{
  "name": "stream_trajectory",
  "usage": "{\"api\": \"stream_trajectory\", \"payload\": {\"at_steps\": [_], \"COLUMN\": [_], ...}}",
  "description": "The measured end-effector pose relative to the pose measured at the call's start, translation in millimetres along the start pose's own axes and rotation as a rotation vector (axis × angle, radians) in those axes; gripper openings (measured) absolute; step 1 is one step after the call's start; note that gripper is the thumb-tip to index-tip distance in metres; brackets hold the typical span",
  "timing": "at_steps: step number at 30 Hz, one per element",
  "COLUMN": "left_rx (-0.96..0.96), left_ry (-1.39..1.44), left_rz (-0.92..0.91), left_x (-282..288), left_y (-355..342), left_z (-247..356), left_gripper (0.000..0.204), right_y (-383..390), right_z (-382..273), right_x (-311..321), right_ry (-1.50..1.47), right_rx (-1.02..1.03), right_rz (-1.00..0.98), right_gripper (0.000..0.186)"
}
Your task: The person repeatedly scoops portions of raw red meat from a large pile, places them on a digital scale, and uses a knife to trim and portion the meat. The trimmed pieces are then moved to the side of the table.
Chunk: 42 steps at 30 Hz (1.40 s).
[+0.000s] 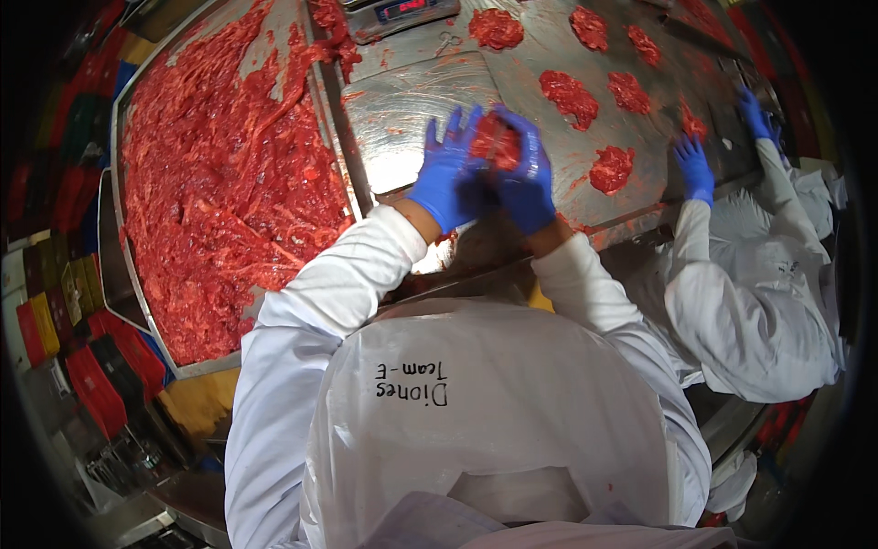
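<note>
Both hands wear blue gloves over white sleeves at the steel table (402,110). My left hand (444,169) has its fingers spread beside a red lump of meat (494,133), its palm partly in shadow. My right hand (526,169) is curled round the right side of that lump, gripping it. A large steel tray (117,210) heaped with red raw meat (210,183) lies to the left. Several meat portions (611,169) are spread on the table to the right, and a smooth metal plate (412,96) lies under my hands.
A digital scale (398,18) and a small metal tool (448,44) sit at the back. Co-workers in white coats (732,311) stand at the right, a blue-gloved hand (695,169) on the table edge. Red, yellow and black crates (96,389) stand at the far left.
</note>
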<state>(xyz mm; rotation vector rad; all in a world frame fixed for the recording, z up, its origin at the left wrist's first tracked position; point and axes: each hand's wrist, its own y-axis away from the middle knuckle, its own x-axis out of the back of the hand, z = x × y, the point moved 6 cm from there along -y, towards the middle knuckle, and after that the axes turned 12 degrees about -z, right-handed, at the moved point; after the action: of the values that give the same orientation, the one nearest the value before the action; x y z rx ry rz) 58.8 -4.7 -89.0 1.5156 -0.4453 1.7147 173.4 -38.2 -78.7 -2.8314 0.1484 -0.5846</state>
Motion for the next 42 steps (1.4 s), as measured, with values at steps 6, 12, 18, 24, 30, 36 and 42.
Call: {"api": "stream_trajectory", "payload": {"at_steps": [6, 12, 18, 24, 30, 36, 42], "left_rx": [-0.383, -0.200, 0.078, 0.570, 0.373, 0.225, -0.106], "left_ry": [0.782, 0.594, 0.587, 0.198, 0.383, 0.648, 1.624], "left_rz": [0.107, 0.203, 0.306, -0.204, -0.054, -0.010, 0.256], "left_x": [25.4, 47.2, 46.3, -61.7, -90.6, 12.8, 115.0], "left_y": [18.7, 52.8, 120.0, 198.2, 183.1, 160.7, 113.4], "left_z": [13.2, -24.0, -79.7, -130.5, -169.3, -156.3, -94.5], "left_gripper": [0.066, 0.053, 0.047, 0.054, 0.033, 0.032, 0.043], "right_y": [75.3, 39.3, 29.6, 74.5, 143.7, 148.6, 134.9], "right_z": [99.5, 112.8, 114.6, 70.3, 77.2, 62.2, 30.1], "right_x": [36.9, 69.5, 120.4, 78.7, -7.8, -18.6, -15.8], "right_ry": [-1.523, -1.242, -0.808, -0.277, -0.064, 0.141, 0.415], "right_rx": [-0.510, -0.689, -0.897, -0.284, -0.318, -0.164, -0.120], "right_rz": [0.276, 0.466, 0.640, 0.435, -0.121, -0.179, -0.198], "right_gripper": [0.046, 0.060, 0.083, 0.085, 0.090, 0.095, 0.095]}}
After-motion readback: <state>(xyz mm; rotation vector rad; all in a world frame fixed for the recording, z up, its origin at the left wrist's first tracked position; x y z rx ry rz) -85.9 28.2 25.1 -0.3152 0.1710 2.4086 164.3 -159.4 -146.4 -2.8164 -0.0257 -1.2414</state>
